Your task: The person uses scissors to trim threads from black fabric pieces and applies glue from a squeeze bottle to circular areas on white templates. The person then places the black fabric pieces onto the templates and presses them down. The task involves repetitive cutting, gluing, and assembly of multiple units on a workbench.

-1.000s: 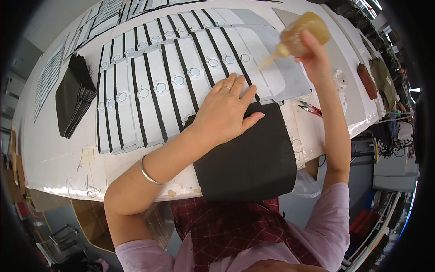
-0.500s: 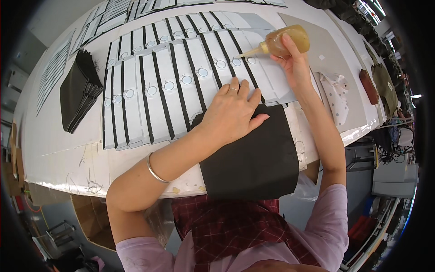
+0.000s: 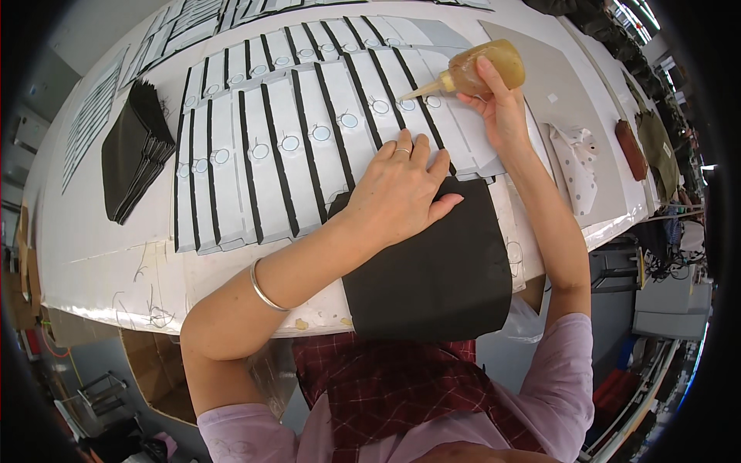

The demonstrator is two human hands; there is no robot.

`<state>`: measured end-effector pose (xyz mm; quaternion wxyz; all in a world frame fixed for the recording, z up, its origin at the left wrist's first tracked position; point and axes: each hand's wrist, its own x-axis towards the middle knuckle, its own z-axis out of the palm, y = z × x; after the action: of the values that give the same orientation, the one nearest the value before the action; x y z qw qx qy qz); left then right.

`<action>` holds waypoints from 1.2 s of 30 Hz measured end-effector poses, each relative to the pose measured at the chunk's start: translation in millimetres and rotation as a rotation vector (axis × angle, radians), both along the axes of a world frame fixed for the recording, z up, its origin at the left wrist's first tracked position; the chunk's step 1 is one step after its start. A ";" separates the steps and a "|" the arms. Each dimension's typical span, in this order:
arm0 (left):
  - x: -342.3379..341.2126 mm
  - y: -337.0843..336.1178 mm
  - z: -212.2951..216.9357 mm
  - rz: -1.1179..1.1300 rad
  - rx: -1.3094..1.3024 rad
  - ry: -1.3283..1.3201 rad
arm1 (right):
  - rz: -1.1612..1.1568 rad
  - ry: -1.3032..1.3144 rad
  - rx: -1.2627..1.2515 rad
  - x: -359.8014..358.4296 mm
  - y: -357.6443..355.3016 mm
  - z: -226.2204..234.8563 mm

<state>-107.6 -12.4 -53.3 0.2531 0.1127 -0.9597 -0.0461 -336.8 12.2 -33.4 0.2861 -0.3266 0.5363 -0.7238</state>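
Observation:
My left hand [image 3: 401, 189] lies flat, fingers apart, on the upper edge of a black fabric piece [image 3: 432, 270] that hangs over the table's near edge. My right hand [image 3: 498, 104] grips an amber squeeze bottle of glue [image 3: 478, 71], tipped sideways with its nozzle pointing left at a ring mark on the white panels. Overlapping white panels with black edge strips [image 3: 285, 154] are fanned in a row across the table, each marked with a small ring. A metal bangle sits on my left wrist.
A stack of black fabric pieces [image 3: 135, 158] lies at the left. More striped panels [image 3: 93, 116] spread along the far left. A grey sheet [image 3: 563, 85], a spotted white piece [image 3: 577, 166] and a brown object [image 3: 629, 148] lie at the right. The white table [image 3: 100, 262] ends at my waist.
My right hand has brought the bottle down and left from raised in the air to just over the panels. My left hand stays on the black fabric.

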 end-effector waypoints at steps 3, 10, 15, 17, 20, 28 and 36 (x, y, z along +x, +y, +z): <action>-0.3 -0.1 -0.6 -0.005 -0.002 0.001 | 0.009 0.013 0.011 2.7 2.0 1.7; -0.5 -0.7 -1.8 0.001 -0.013 -0.001 | 0.027 0.042 0.019 2.5 9.5 10.3; -1.1 -0.5 -0.7 -0.006 0.006 -0.008 | -0.002 -0.018 -0.016 -8.9 2.5 1.4; -0.7 -0.5 0.2 -0.008 0.012 -0.015 | -0.003 -0.025 0.001 -9.7 1.7 -2.6; -0.2 -0.2 1.1 -0.005 0.014 -0.023 | 0.015 -0.032 0.020 -8.6 0.8 -3.6; -1.4 0.7 -1.3 -0.006 0.005 -0.014 | 0.055 -0.020 0.072 2.5 10.1 2.1; 10.4 4.6 9.3 0.017 0.057 -0.058 | 0.399 -0.473 -0.203 -6.5 29.7 44.8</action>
<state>-97.2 -7.8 -44.0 0.2223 0.1295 -0.9639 -0.0682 -343.3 41.9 11.4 0.5048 -0.2747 0.3053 -0.7593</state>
